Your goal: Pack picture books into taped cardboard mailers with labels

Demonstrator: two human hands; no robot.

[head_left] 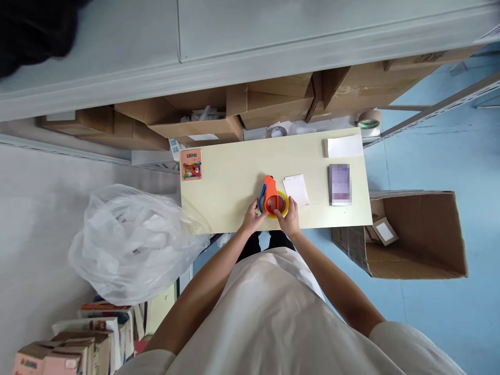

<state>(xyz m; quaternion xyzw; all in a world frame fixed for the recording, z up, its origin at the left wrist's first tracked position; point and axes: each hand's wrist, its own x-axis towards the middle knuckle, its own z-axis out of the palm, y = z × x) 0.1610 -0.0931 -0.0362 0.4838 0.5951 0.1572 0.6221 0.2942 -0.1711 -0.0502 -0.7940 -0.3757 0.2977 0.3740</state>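
Observation:
An orange tape dispenser [270, 186] with a blue handle is held between my two hands, over the near edge of the pale table [234, 182]. A yellow-rimmed roll of tape [286, 207] sits at the dispenser, partly hidden by it. My left hand [252, 217] is closed on the dispenser's left side, by the blue handle. My right hand [289, 217] grips the tape roll's right edge, its thumb reaching to the dispenser. Just beyond my right hand lie white cards [297, 189].
On the table are a pink picture book [191, 165], a white box [344, 146] and a purple pack [339, 185]. Open cardboard boxes [195, 127] line the shelf behind. A large carton [417, 234] stands right; a clear plastic bag [136, 239] and stacked books [89, 338] are left.

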